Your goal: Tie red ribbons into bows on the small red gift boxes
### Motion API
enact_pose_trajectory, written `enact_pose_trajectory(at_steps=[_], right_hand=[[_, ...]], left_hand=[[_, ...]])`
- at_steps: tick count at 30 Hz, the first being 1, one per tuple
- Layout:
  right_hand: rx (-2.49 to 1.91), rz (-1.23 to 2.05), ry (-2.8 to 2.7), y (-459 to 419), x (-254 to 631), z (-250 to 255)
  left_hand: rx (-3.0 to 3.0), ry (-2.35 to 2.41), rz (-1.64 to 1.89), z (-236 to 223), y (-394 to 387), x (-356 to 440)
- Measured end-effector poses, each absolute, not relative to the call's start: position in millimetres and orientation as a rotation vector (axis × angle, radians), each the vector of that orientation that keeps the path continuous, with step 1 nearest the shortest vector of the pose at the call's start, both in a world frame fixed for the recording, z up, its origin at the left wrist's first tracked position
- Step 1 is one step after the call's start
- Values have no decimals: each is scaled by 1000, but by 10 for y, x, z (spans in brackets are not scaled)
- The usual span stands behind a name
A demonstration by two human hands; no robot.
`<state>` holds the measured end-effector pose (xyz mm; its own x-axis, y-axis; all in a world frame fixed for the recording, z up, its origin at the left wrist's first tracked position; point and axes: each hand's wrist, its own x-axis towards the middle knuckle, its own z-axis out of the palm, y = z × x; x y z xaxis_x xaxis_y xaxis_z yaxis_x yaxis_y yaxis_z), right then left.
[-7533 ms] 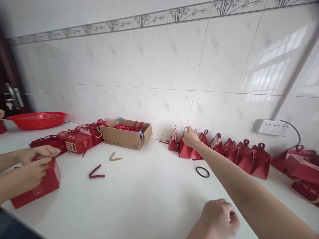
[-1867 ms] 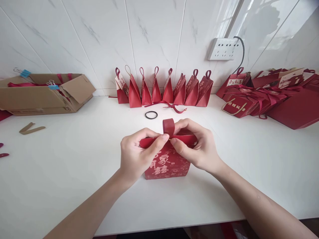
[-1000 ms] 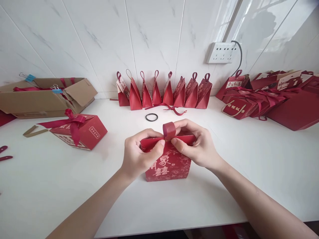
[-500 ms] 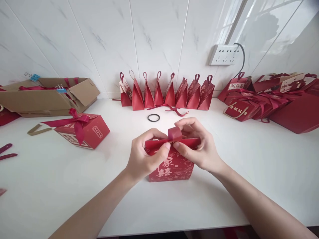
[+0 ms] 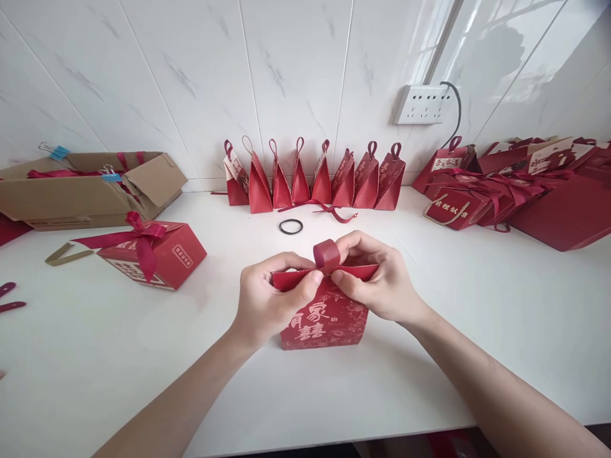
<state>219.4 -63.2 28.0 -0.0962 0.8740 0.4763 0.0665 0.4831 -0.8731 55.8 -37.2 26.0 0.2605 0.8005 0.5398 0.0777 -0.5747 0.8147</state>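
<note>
A red gift box (image 5: 329,321) with pale printed characters stands upright on the white table in front of me. A dark red strap loop (image 5: 327,253) sticks up from the middle of its top edge. My left hand (image 5: 277,289) pinches the left part of that edge, thumb on the near side and fingers behind. My right hand (image 5: 377,273) grips the right part the same way, its thumb tip close to the loop's base. Both thumbs almost meet below the loop. The far side of the box and several fingertips are hidden.
Several finished-looking red boxes (image 5: 300,181) line the wall. A black ring (image 5: 291,226) and a ribbon strip (image 5: 341,213) lie before them. At left are a ribbon-tied box (image 5: 176,254), a cardboard carton (image 5: 86,200) and loose straps (image 5: 12,307); at right, piled red boxes (image 5: 458,207).
Since the oldest frame, both hands have come onto the red box. A ribbon-tied box has appeared at left within the last two seconds. Lately my hands have barely moved; the view shifts slightly.
</note>
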Motion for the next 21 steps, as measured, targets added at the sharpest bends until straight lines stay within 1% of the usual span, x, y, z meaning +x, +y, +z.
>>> enact_pose_trajectory(at_steps=[4,9,17,21], right_hand=[[-791,855,-1562,-623,2222,299],[-794,735,-1567,-678,2186,412],[-886,830,-1307,-726,2072,473],[-863,836,-1355,-733,2126,462]], left_hand=[[1895,780,1388,256,-386,564],[1978,738,1390,274,-409,572],[1999,680,1387,249,-409,588],[1976,674,1370,232,-395,580]])
